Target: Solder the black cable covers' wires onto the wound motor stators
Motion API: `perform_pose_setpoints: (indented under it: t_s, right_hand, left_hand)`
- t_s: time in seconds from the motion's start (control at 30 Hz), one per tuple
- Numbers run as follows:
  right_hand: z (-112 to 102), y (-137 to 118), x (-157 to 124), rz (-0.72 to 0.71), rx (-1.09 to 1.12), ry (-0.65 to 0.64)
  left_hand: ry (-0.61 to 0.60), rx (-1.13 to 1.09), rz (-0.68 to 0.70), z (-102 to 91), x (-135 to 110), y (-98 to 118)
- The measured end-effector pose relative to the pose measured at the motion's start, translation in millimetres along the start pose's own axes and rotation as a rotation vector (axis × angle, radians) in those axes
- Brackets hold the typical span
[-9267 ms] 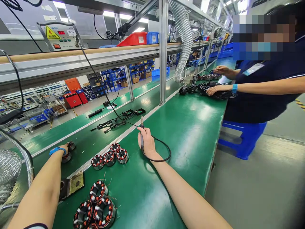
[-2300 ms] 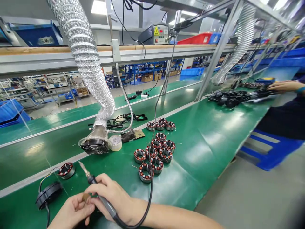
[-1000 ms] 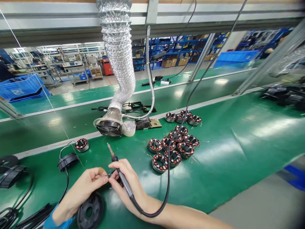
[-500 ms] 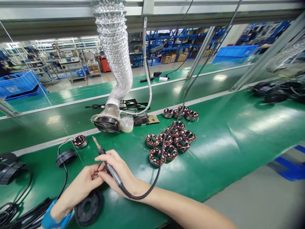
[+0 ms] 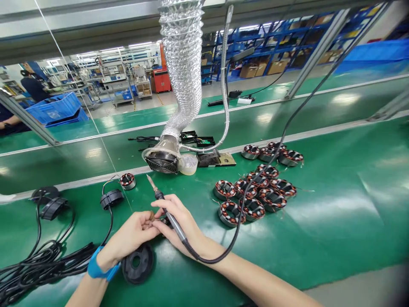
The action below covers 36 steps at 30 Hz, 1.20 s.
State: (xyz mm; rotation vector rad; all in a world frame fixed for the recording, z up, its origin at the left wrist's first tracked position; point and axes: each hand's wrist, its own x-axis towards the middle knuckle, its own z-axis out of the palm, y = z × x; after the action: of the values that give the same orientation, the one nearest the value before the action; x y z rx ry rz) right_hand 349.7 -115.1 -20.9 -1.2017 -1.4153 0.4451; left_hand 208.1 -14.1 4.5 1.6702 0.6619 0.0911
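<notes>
Left hand has joined right hand, fingertips pinched, contents hidden; right clasps iron; one ring looks wired, other rings loose.

No lettering, number, brand or sign can be read. Well beyond the grip of the right hand on the soldering iron, and off to its left, a blue crate carries a pale mark on its side, too small and blurred to make out.
</notes>
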Motion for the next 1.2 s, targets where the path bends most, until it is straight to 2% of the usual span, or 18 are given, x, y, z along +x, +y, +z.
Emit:
perform_pose_setpoints:
  t_s: [0.4, 0.5, 0.7, 0.93, 1.2]
  right_hand:
    - [4, 15, -9, -0.094, -0.23, -0.066]
    - [1, 14, -14, -0.102, -0.224, -0.016]
    - [4, 11, -26, -0.064, -0.115, 0.093]
    - [8, 10, -28, -0.094, -0.157, 0.065]
    - [0, 4, -23, 0.089, 0.012, 0.055]
  left_hand:
    - [-0.078, -0.059, 0.024, -3.4, 1, 4]
    - [-0.045, -0.023, 0.0, -5.9, -1, 5]
    - [-0.087, -0.078, -0.068, -4.8, -5, 10]
    - [-0.049, -0.115, -0.062, -1.5, -1, 3]
    - [0.004, -0.12, -0.064, -3.8, 3, -3]
